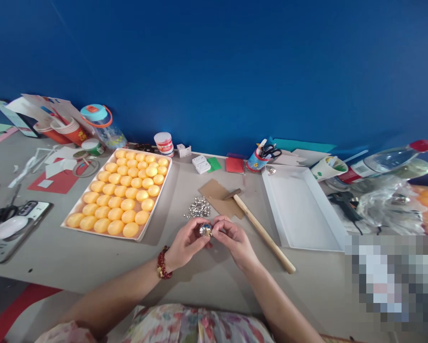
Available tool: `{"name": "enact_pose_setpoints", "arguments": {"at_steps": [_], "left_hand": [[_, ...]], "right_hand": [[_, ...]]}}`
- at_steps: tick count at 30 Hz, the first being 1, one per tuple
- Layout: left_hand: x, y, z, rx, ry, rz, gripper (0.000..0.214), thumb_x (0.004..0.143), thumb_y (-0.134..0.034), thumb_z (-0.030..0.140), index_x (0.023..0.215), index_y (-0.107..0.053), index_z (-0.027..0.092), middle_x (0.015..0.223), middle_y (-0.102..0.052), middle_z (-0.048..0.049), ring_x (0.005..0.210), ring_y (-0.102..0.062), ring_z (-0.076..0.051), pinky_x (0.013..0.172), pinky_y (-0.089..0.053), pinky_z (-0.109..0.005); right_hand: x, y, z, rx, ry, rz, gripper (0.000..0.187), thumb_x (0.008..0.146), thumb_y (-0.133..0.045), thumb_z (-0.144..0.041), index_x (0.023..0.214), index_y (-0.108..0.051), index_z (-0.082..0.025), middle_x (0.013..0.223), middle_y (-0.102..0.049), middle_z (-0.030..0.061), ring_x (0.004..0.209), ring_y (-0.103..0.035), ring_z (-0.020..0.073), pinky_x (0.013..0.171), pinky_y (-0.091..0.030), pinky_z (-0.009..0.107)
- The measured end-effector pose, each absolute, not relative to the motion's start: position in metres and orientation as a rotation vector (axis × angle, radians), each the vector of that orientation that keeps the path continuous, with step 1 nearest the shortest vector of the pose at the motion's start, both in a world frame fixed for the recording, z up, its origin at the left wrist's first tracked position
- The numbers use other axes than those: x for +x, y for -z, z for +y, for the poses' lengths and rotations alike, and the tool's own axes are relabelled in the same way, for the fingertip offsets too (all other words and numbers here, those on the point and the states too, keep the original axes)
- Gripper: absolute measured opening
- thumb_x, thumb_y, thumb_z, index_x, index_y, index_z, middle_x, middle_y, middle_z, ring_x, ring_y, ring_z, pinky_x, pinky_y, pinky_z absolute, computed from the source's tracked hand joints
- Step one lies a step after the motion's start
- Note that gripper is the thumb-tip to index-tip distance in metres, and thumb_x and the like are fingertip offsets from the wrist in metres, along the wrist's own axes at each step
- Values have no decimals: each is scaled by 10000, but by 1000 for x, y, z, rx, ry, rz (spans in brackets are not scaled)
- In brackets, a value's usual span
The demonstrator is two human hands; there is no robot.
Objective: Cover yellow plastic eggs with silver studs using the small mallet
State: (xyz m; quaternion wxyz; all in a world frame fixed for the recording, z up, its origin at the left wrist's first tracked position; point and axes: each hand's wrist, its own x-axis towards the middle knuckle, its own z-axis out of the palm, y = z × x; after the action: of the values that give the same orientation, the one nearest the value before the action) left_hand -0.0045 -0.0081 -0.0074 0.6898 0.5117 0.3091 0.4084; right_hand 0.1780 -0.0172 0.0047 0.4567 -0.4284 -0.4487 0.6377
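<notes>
head cam: we hold a silver ball [205,230] btwn both hands, over the worktop [103,257] & just on the near side of a pile of small silver pcs [199,207]. handling, our guess: light, prob hollow thin metal, stiff, w/ a polished skin that may slip under dry fingertips & could dent if squeezed hard. best hold = round its widest part, thumb vs fingers, w/ the edge left free. our left hand [185,243] does abt that: fingers curled behind, thumb in front, ball gripped. our right hand [235,240] pinches the ball's rt edge, thumb vs index; can't tell if a tiny pc sits btwn those tips too. pose: forearms come in from low left & low rt, angled inward, fingertips meeting mid-worktop; red bead bracelet [163,263] at our left wrist. nearby: hammer [263,233] lies to the rt, its head on brown card [214,191], handle slanting twd us. further out, white tray [308,209] on the rt; on the left, a shallow box [137,206] of orange balls [128,204]. both stand apart from our hands.
</notes>
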Motion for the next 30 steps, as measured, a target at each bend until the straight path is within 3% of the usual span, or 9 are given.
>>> {"name": "enact_pose_setpoints", "arguments": {"at_steps": [30], "left_hand": [[-4, 9, -9, 1079, -907, 695, 260, 890, -654, 289, 1113, -550, 204, 978, -614, -40, 721, -644, -134, 691, -597, -308]], "right_hand": [[177, -7, -18, -1074, -1538, -1145, 216, 844, -713, -409, 790, -675, -203, 987, -509, 45, 871, -558, 183, 754, -511, 292]]}}
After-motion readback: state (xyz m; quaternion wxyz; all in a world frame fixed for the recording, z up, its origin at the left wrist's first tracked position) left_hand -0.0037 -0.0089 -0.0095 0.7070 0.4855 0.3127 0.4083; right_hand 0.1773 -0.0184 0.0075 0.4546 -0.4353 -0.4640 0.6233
